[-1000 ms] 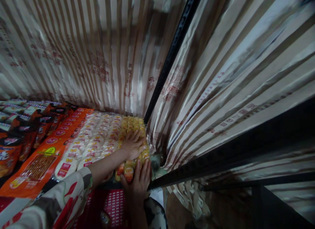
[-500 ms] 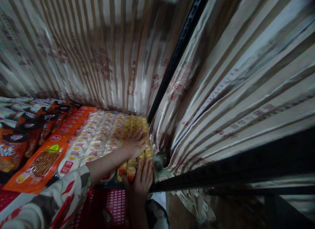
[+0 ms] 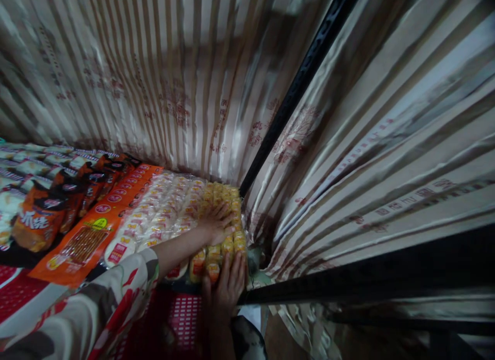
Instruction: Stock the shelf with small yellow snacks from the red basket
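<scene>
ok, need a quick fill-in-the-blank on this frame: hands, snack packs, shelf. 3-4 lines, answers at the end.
1. The left hand lies palm down on top of the ____ snack packs.
2. The right hand presses against the front edge of that row, fingers pointing ____.
3. Left of the white snack packs lies a flat ____ packet.
4. A black metal post rises in front of the ____ curtain.

Missing words: yellow; up; orange; striped
</scene>
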`<state>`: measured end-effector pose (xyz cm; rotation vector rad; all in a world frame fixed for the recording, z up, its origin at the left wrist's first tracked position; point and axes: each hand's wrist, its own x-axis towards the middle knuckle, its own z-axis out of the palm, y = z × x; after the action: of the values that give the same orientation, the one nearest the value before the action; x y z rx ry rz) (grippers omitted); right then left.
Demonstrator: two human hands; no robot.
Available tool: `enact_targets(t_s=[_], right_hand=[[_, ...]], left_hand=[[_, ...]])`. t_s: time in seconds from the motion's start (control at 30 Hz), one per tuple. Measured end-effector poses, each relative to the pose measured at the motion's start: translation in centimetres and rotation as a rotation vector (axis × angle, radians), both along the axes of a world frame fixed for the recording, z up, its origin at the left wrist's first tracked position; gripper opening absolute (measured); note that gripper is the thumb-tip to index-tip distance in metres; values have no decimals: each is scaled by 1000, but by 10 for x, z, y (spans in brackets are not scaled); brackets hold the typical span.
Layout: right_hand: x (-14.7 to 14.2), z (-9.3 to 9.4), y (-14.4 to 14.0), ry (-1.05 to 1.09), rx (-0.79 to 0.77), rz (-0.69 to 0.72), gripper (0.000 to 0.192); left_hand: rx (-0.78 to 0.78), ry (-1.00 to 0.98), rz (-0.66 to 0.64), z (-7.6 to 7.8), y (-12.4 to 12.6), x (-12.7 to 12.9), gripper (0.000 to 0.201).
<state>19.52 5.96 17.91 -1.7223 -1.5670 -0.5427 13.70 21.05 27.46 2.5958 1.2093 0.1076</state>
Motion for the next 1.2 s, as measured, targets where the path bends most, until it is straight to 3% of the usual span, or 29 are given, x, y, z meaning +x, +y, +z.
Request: enact_targets(t_s=[0.13, 0.3, 0.5, 0.63, 0.73, 0.9, 1.2], right_hand=[[3, 6, -5, 28, 13, 56, 63], [-3, 47, -1, 146, -70, 42, 55], [-8, 106, 59, 9, -325, 22, 51], [-6, 128, 107, -39, -581, -36, 51], [-2, 127, 135, -50, -712, -58, 53], [9, 111, 163, -79, -831, -77, 55], [14, 100, 169, -19, -928, -49, 58]], left_hand=[[83, -62, 75, 8, -18, -17, 54], [236, -105, 98, -1, -52, -52, 52], [203, -65, 91, -5, -61, -71, 53], [187, -93, 83, -6, -49, -65, 57], [154, -114, 83, -8, -36, -59, 57], [32, -101, 60, -8, -22, -54, 57], [-23, -139, 19, -9, -17, -58, 52]])
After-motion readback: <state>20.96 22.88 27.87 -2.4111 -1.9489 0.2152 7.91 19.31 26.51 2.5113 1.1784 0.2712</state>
